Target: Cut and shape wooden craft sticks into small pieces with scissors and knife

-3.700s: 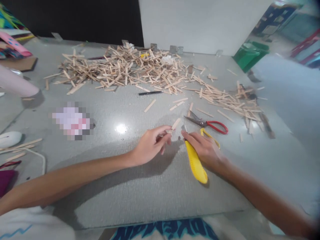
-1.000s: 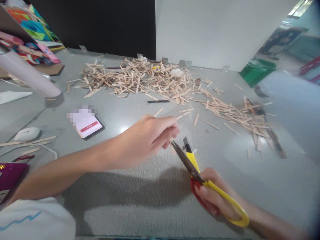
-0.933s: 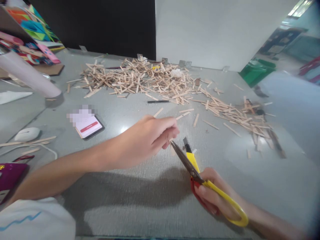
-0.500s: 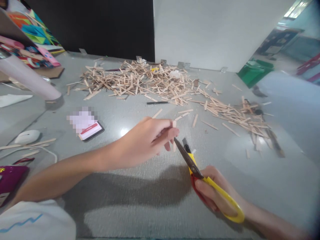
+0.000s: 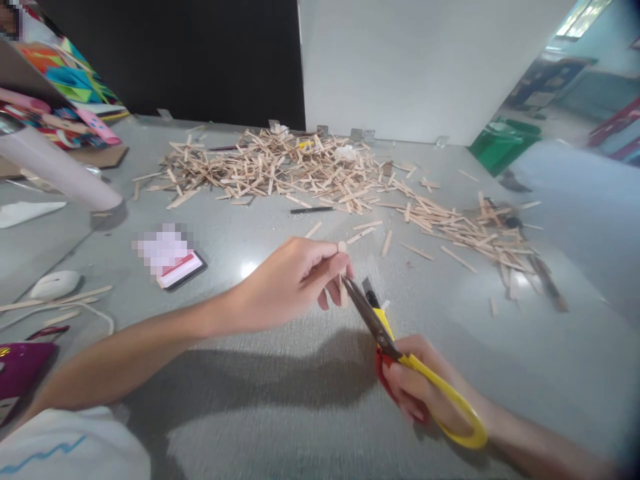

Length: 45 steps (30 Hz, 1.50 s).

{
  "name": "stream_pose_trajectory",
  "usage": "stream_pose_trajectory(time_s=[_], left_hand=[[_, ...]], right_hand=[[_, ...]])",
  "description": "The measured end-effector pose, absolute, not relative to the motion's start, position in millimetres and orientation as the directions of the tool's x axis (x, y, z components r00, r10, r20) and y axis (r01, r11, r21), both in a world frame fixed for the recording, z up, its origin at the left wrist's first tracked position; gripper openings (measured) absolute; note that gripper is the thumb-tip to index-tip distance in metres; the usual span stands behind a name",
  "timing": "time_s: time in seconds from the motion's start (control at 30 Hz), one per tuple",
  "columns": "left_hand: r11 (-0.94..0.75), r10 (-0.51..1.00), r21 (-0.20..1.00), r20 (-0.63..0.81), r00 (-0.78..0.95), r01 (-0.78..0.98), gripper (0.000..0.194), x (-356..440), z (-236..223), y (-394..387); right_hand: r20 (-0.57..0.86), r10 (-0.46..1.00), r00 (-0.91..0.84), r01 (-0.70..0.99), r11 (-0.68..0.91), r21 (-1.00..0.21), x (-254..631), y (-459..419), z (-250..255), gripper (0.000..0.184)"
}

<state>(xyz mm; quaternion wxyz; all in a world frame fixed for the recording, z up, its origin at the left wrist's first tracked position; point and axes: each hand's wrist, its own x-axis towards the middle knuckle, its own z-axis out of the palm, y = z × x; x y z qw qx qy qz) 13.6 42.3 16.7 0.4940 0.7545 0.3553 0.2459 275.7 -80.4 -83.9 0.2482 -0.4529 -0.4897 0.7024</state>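
Observation:
Between its thumb and fingers my left hand point(image 5: 305, 273) pinches a small wooden stick point(image 5: 343, 293), held upright above the table. Part of the stick is hidden behind the thumb. My right hand point(image 5: 420, 380) is wrapped round the handles of a pair of scissors point(image 5: 370, 317), one handle yellow and the other red. The blade tips point up and left and touch or nearly touch the stick just below my left thumb. Behind the scissors lies a yellow and black cutter knife point(image 5: 373, 299).
A heap of wooden sticks point(image 5: 270, 167) spreads along the back of the grey table point(image 5: 240, 427). On the left are a phone point(image 5: 183, 269), a white mouse point(image 5: 55, 285) and a pale cylinder point(image 5: 65, 163). Black and white panels point(image 5: 425, 67) stand behind; a green bin point(image 5: 503, 147) is beyond.
The view has shifted slightly. The scissor tips have come up against the stick under my left thumb, and more of the stick shows. Both hands keep their grips.

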Motion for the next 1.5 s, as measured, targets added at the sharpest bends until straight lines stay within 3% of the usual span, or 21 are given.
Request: stream_pose_trajectory(time_s=[0.17, 0.4, 0.6, 1.13, 1.3, 1.5], left_hand=[[-0.273, 0.766, 0.915, 0.019, 0.642, 0.299, 0.036, 14.3, 18.5, 43.2], [-0.22, 0.809, 0.936, 0.018, 0.588, 0.274, 0.035, 17.7, 10.2, 38.9], [-0.224, 0.817, 0.932, 0.019, 0.576, 0.287, 0.036, 19.7, 5.4, 35.4], [-0.22, 0.801, 0.939, 0.018, 0.599, 0.265, 0.034, 20.1, 8.4, 37.6], [-0.308, 0.766, 0.905, 0.052, 0.641, 0.295, 0.037, 17.7, 6.2, 40.7], [-0.549, 0.691, 0.751, 0.16, 0.705, 0.367, 0.035, 11.1, 9.6, 48.3]], right_hand=[[-0.389, 0.78, -0.49, 0.154, -0.362, -0.919, 274.6, -78.0, -81.8, 0.057], [-0.416, 0.833, -0.364, 0.137, -0.394, -0.909, 280.2, -87.4, -97.1, 0.052], [-0.42, 0.835, -0.355, 0.128, -0.401, -0.907, 281.2, -88.9, -99.1, 0.049], [-0.361, 0.834, -0.416, 0.338, -0.227, -0.913, 271.2, -74.3, -80.0, 0.065], [-0.293, 0.844, -0.449, 0.317, -0.156, -0.935, 269.0, -69.6, -70.4, 0.065], [-0.414, 0.767, -0.491, 0.299, -0.298, -0.907, 275.0, -72.6, -69.9, 0.075]])
